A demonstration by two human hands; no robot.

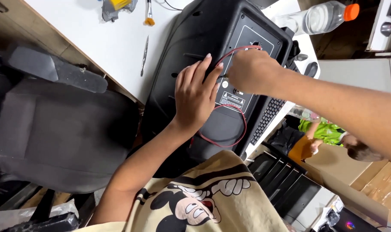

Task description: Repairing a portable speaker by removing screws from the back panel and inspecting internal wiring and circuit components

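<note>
speaker cabinet (195,38): big, black moulded plastic, tipped on its side across the white desk edge, rear facing up | back panel (242,64): flat black plate with white-outlined sockets and a warning label | wire (240,133): thin red lead, looping loosely from the panel's top down past its lower edge

White rectangular label (230,102) with black border and small warning triangles on black speaker back panel (247,47), just right of left hand (195,96). Small round white sticker (224,84) above it. Brown cardboard box (358,189) lower right, possibly open.
</note>
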